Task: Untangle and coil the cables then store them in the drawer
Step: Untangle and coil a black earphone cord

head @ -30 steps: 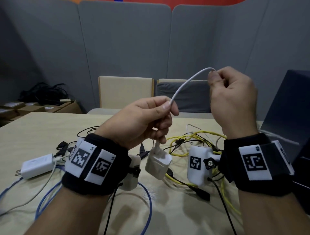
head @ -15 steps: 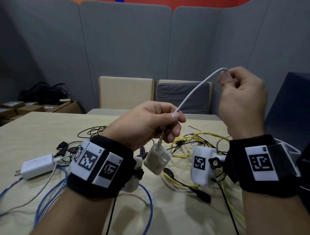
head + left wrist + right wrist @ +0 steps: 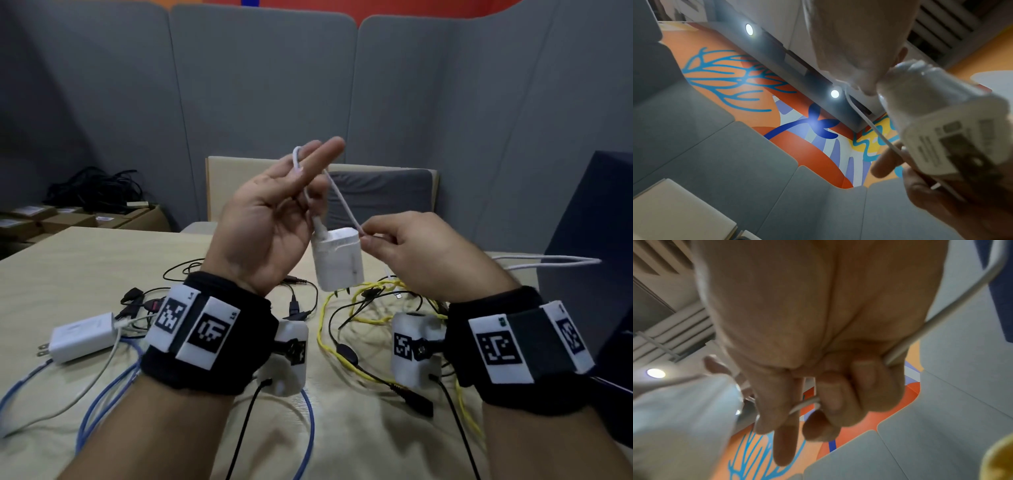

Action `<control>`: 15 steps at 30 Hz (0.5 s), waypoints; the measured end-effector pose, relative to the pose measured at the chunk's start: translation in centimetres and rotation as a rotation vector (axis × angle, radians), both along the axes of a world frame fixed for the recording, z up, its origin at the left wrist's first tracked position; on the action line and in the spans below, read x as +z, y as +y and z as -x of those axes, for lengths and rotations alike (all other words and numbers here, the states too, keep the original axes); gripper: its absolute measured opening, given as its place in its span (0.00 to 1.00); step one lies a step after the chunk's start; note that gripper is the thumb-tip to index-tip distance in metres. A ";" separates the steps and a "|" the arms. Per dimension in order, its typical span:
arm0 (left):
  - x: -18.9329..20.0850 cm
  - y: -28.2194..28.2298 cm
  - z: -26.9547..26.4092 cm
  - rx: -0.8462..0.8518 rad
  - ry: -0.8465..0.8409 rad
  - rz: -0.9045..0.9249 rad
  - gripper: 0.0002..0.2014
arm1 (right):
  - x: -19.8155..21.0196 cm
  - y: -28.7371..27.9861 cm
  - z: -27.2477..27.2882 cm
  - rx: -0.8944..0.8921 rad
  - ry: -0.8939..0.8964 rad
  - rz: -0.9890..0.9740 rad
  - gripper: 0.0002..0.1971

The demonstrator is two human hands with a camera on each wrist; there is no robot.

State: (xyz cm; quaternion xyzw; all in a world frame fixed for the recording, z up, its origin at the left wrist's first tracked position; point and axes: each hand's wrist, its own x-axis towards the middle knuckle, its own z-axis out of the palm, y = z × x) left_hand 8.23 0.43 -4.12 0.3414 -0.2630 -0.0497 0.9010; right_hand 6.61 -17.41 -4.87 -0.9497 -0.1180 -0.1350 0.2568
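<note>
Head view: the left hand (image 3: pixel 263 226) has been turned palm-up, the white charger cable (image 3: pixel 342 202) looped over its extended fingers; its right-hand (image 3: pixel 411 253) grip stays pinched, so coiling has begun.

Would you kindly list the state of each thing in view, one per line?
White cable: looped over left fingers, pinched by right hand.
Hanging charger: plugged into that cable, off the table.
Left hand: raised, palm showing, fingers extended.
Second charger: lying on table, cable attached.
Yellow cable: tangled on table.
Blue cable: loose on table.
</note>
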 end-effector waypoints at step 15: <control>-1.3 -1.7 -0.6 0.348 -0.044 -0.180 0.15 | 1.8 1.9 2.5 0.067 -0.001 0.203 0.07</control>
